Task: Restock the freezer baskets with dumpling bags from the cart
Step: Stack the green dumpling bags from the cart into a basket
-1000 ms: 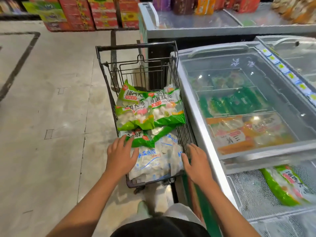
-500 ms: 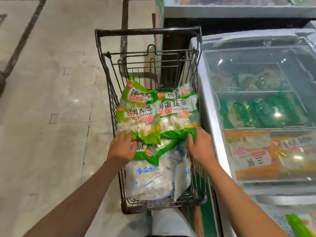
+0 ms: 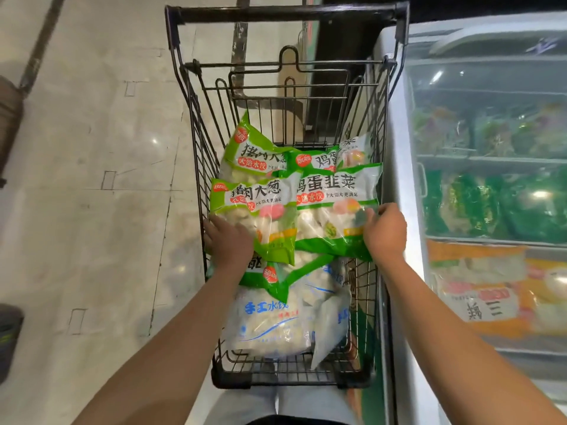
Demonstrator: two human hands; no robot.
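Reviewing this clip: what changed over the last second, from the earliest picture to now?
Both hands moved forward off the white bags near the cart's front edge onto the green bags. The left hand now rests on the left green bag; the right hand pinches the right green bag's edge. The bags lie where they were in the cart.

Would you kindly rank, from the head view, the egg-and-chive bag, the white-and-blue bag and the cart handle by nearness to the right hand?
From the right hand:
1. Egg-and-chive bag, in its fingers, cart's right side.
2. White-and-blue bag, lower in the cart, near end.
3. Cart handle, far end, top of view.
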